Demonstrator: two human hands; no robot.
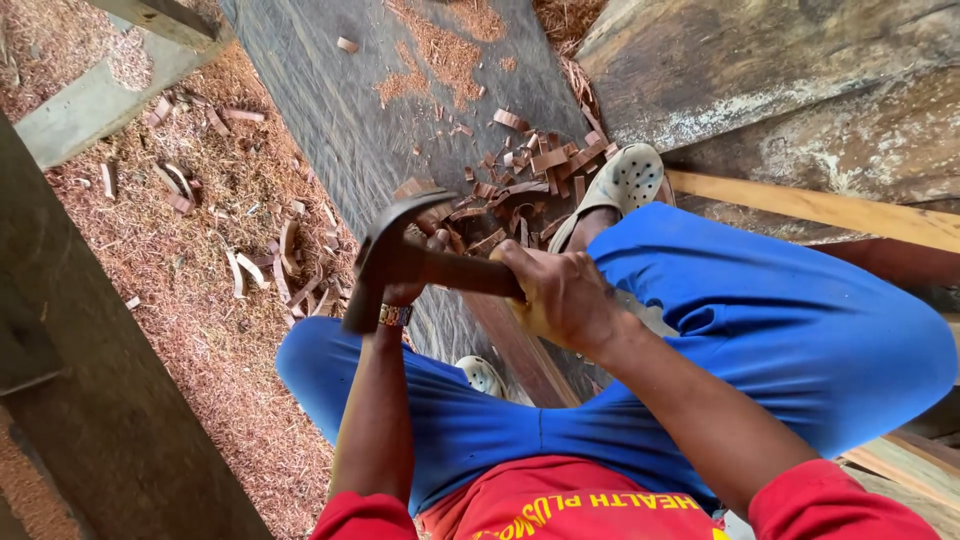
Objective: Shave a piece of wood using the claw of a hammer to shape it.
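Note:
My right hand (562, 296) is closed around the wooden handle of a dark-headed hammer (385, 252), held level above my knees. My left hand (412, 288), with a metal band at the wrist, sits right behind the hammer head, which hides most of it. Only some fingertips show near the wood chips, so whatever it holds is out of sight. A narrow reddish strip of wood (522, 352) runs under my right hand. I sit astride a wide dark plank (340, 100) in blue trousers.
Curled wood chips (525, 170) lie on the plank by my foot in a pale clog (628, 180). Sawdust and shavings (210, 250) cover the ground at left. A dark beam (90, 400) stands at near left, with a pale lath (830, 208) and rough slabs (760, 70) at right.

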